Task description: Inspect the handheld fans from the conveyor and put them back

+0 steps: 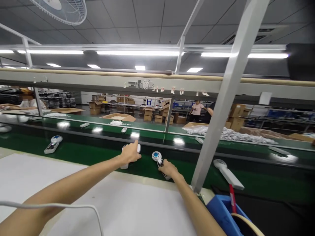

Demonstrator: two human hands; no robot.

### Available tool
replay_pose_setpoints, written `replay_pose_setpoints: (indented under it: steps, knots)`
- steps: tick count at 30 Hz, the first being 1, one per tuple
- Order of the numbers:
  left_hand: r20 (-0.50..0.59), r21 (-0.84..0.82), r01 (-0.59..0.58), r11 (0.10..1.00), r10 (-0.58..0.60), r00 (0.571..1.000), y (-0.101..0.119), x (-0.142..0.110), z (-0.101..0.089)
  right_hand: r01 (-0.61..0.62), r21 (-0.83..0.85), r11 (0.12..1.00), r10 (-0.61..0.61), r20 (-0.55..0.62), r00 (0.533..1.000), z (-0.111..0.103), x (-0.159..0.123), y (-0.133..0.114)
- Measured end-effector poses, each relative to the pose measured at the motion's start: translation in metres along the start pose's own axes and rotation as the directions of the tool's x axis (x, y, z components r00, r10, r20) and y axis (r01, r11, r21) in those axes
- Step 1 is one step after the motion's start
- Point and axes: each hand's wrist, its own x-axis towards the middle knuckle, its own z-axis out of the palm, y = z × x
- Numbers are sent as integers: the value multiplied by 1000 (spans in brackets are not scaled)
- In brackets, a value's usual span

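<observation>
My left hand (130, 154) closes around a white plastic handset (124, 166); my right hand (169, 168) grips the neck of a blue-dialled handset (157, 156), whose long axis runs from near right to its round head at far left.

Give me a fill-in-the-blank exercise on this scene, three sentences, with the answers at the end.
The right hand grips a white handheld device whose round head has a ____ centre.
Several such devices lie on a ____ conveyor belt.
A white cable crosses in front of the ____ forearm.
Answers: blue; green; left.
</observation>
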Motion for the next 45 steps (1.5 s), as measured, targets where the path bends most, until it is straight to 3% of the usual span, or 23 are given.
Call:
replay_pose_setpoints:
  steps: [5,7,10,13,16,19,22,25,28,33,40,45]
  knots:
    - [175,-107,221,969,-200,964,-15,9,-28,27,72,997,-29,24,999,5,-2,-5]
    - [298,-134,349,928,-298,907,-25,11,-33,27,110,994,-30,24,999,2,-3,-6]
    - [487,-169,528,832,-395,779,-42,7,-32,17,187,982,-21,20,1000,-6,-6,-6]
    - [631,-275,628,728,-356,689,-57,-10,-29,23,320,947,-33,26,999,-18,-12,-9]
    - [682,-488,654,578,-215,699,-60,-30,-30,48,547,836,-87,46,995,-32,-22,-19]
    - [602,-742,575,343,-34,797,-49,-48,-38,70,779,623,-180,56,982,-51,-38,-36]
    - [386,-919,378,108,61,921,-28,-60,-54,93,903,420,-276,30,961,-73,-60,-51]
    - [141,-988,144,-48,61,988,-6,-69,-77,142,962,234,-353,-52,934,-94,-84,-64]
    - [-63,-991,-59,-124,27,998,10,-74,-102,208,973,101,-387,-155,909,-111,-107,-77]
    - [-345,-918,-337,-208,5,938,24,-85,-126,421,903,88,-393,-357,848,-125,-141,-96]
    - [-304,-933,-283,-221,68,950,19,-105,-119,565,825,26,-504,-477,720,-115,-150,-97]
    - [-265,-946,-232,-226,130,955,14,-105,-111,590,807,43,-520,-486,703,-108,-146,-104]
